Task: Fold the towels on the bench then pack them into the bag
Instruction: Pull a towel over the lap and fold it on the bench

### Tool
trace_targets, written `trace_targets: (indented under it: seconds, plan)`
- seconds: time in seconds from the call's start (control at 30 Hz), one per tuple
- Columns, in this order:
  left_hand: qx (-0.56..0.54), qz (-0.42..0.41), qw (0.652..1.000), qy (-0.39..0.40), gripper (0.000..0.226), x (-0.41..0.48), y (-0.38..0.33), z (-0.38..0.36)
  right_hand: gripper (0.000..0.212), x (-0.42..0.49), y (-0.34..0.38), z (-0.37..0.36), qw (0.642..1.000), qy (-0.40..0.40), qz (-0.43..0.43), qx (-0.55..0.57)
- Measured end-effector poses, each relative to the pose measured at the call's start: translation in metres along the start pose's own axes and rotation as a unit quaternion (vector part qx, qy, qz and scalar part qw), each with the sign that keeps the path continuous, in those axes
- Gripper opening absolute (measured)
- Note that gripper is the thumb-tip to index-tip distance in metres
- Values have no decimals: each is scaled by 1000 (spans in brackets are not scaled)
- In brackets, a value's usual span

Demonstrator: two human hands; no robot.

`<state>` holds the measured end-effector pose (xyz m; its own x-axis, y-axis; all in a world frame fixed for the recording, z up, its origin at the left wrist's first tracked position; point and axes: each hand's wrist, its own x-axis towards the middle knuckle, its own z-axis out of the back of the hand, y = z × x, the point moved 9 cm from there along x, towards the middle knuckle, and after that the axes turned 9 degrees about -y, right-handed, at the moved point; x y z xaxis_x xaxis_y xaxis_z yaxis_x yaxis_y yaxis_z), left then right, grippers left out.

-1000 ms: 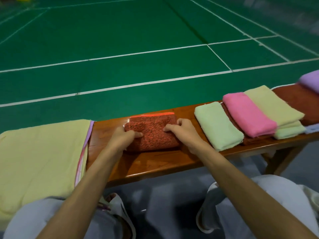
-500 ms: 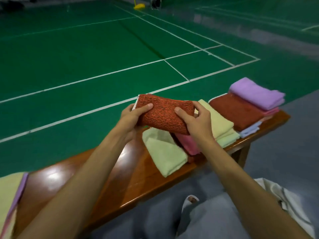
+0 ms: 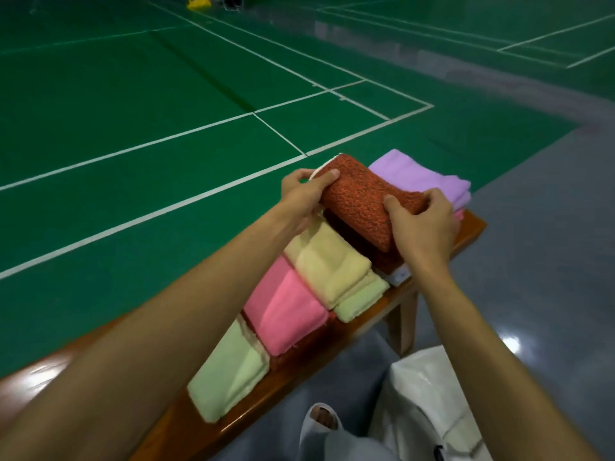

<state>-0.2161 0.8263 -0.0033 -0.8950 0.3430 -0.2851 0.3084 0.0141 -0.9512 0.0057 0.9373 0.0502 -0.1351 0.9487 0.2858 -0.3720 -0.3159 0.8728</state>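
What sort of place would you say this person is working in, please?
Most likely an indoor badminton hall: a green court floor marked with white lines, a grey surround beside it, and a wooden bench at courtside carrying folded towels.

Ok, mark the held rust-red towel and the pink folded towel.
Rust-red folded terry towel (image 3: 364, 201): head view, middle of upper face.
Pink folded fabric towel (image 3: 286, 309): head view, centre of top.

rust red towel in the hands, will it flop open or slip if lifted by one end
Probably floppy: the rust-red towel dips in the middle between the left hand and right hand gripping its ends. Its coarse, nubbly surface likely resists slipping from fingers. Held by one end, the folded layers would probably droop and fall open.
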Motion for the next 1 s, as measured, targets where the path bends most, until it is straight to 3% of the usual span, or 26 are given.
trace_targets:
  seconds: [0.13,0.3,0.43,0.53,0.63,0.8,1.0]
  plan:
    - [182,-98,975,-75,49,11,14,-5,41,6,-1,8,976,-21,127,-174]
    - [396,-316,859,-77,50,-18,-13,-25,37,7,19,0,945,-23,226,-236]
    - [534,-371,753,-104,53,-32,-16,-35,43,-7,21,-56,870,133,391,-268]
    - [546,-417,727,-1,53,-42,-8,-57,51,11,-2,-74,846,218,373,-312]
    - [599,-438,660,121,55,-52,20,-77,61,34,-28,-80,827,268,320,-376]
    - [631,-423,636,133,59,-41,36,-79,64,35,-44,-86,804,288,310,-419]
    - [622,-421,643,150,64,-53,13,-71,65,38,-22,-71,822,278,305,-391]
